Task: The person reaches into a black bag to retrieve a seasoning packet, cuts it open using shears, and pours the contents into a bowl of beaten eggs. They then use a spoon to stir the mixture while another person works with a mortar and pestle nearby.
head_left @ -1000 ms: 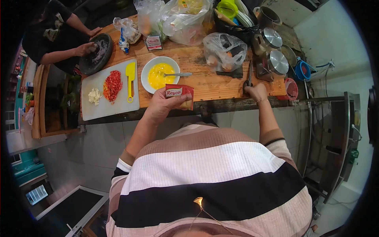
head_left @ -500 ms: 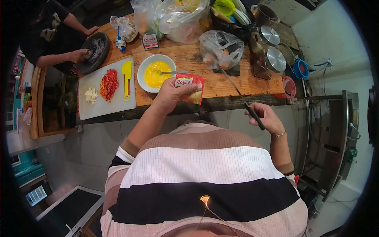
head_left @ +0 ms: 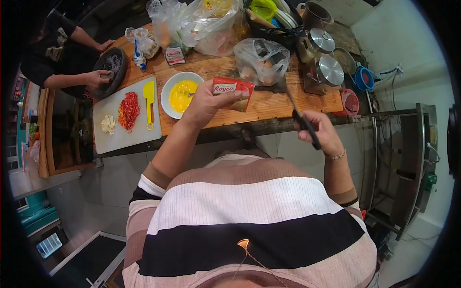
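My left hand [head_left: 204, 105] grips a red Royco seasoning sachet [head_left: 224, 88], thumb across its front, above the table's front edge. In my right hand [head_left: 322, 133] is a knife [head_left: 302, 123], held by its black handle with the thin blade pointing up and away. The blade is apart from the sachet. Left of the sachet, a white bowl [head_left: 165, 100] holds beaten egg [head_left: 180, 98] and a fork, partly hidden behind my left hand. A white cutting board [head_left: 113, 140] carries chopped red chili [head_left: 128, 111], chopped pale pieces [head_left: 108, 123] and a yellow spatula [head_left: 149, 102].
At the far left, a co-worker's hand [head_left: 98, 78] works in a dark stone mortar [head_left: 121, 72]. Plastic bags [head_left: 211, 26], a small box [head_left: 175, 55] and a clear bag with eggs [head_left: 261, 60] stand along the back. Lidded jars [head_left: 330, 72] are on the right.
The knife has swung more upright and my right hand has risen a little. My left hand has lifted and turned the sachet slightly. The whole view has shifted a bit.
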`<move>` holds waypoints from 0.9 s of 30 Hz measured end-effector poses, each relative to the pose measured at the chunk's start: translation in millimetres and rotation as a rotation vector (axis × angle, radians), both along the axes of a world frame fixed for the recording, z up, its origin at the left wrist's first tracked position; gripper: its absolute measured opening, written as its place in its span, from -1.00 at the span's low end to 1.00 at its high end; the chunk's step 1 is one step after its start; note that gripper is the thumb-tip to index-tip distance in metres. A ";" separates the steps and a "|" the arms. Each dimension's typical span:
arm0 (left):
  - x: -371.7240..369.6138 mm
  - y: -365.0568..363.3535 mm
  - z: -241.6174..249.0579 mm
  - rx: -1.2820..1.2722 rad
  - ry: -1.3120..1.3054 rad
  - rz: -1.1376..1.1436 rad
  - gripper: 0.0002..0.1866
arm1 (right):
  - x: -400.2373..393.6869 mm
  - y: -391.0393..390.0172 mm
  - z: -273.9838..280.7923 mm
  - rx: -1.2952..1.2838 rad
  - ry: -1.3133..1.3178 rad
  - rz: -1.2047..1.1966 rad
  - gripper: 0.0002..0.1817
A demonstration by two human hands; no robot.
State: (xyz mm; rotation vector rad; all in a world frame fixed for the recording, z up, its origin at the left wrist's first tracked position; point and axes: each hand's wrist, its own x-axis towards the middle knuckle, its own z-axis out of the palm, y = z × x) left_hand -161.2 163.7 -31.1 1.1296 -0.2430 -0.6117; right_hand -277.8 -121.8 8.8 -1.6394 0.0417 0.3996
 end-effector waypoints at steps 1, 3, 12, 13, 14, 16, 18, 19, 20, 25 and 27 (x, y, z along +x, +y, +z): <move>3.0 -7.0 11.8 0.008 -0.051 -0.024 -0.61 | 6.5 -2.0 5.1 -0.008 -0.066 -0.045 -0.68; 11.4 -22.4 17.1 0.068 -0.160 -0.075 -0.53 | 23.5 -12.2 7.4 -0.038 -0.171 -0.118 -0.72; 69.6 -88.4 -49.4 0.474 -0.801 -0.255 -0.58 | 154.3 14.4 1.8 0.185 -0.173 -0.043 -0.68; 70.2 -90.8 -51.8 0.534 -0.786 -0.289 -0.61 | 164.6 16.6 -8.4 0.180 -0.124 -0.003 -0.66; 70.8 -92.5 -53.4 0.596 -0.767 -0.322 -0.64 | 173.6 17.5 -18.4 0.177 -0.075 0.037 -0.63; 68.9 -93.4 -55.9 0.847 -0.733 -0.374 -0.69 | 189.7 15.4 -42.6 0.126 -0.015 0.042 -0.60; 63.8 -91.6 -61.5 0.957 -0.581 -0.403 -0.71 | 197.3 8.5 -60.4 0.089 0.021 0.074 -0.61; 58.6 -88.8 -57.4 0.973 -0.616 -0.413 -0.70 | 199.3 0.1 -66.5 0.079 0.024 0.102 -0.63; 52.5 -83.7 -50.2 0.990 -0.651 -0.422 -0.70 | 201.8 -7.7 -69.4 0.069 0.025 0.130 -0.66; 27.3 -64.2 -17.1 0.870 -0.418 -0.387 -0.71 | 187.5 -17.8 -47.8 -0.013 -0.143 -0.013 -0.81; 22.4 -57.5 -17.3 0.740 -0.328 -0.288 -0.69 | 182.8 -20.7 -43.0 0.001 -0.218 0.004 -0.83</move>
